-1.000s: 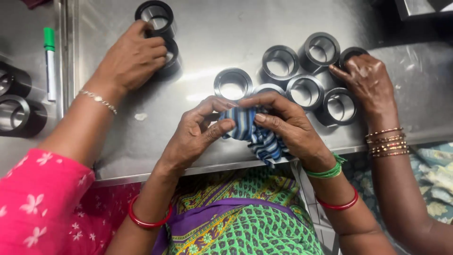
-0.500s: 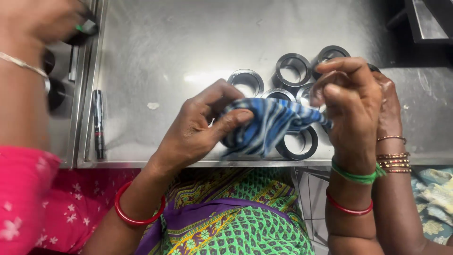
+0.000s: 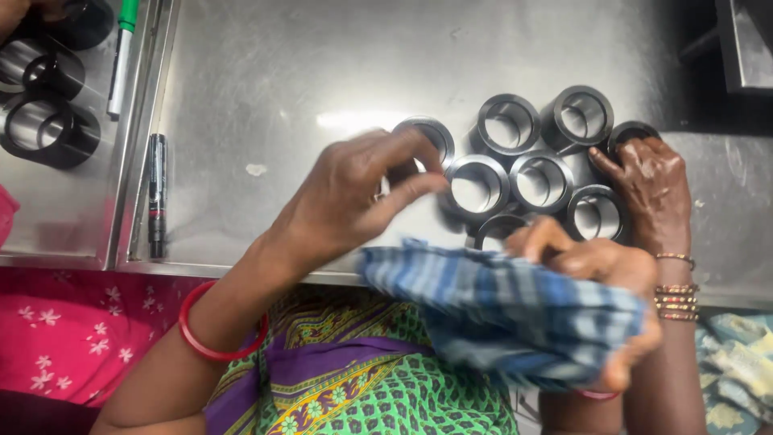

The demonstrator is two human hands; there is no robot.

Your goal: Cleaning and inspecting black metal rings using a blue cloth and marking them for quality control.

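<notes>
The left hand's fingers [image 3: 407, 165] are pinched together narrowly, thumb against fingertips, just above a metal ring [image 3: 425, 137] at the left end of the cluster; whether they grip anything I cannot tell, since the tips are blurred. That left hand [image 3: 354, 197] hovers over the steel surface [image 3: 266, 89], its wrist carrying a red bangle [image 3: 211, 342]. The right hand [image 3: 600, 278] has its fingers curled shut around a blue checked cloth [image 3: 499, 310], which is bunched at the near edge of the surface and hangs off toward the person's green patterned clothing [image 3: 362, 395]. Just beyond the cloth lie the other metal rings [image 3: 539, 153], touching one another, openings up. Another person's hand [image 3: 644, 189], with gold bangles on its wrist, rests on the rings at the cluster's right side. At far left, a black marker [image 3: 156, 193] lies beside a seam, with a green-capped marker [image 3: 122, 52] and larger dark rings [image 3: 44, 105] beyond it.
</notes>
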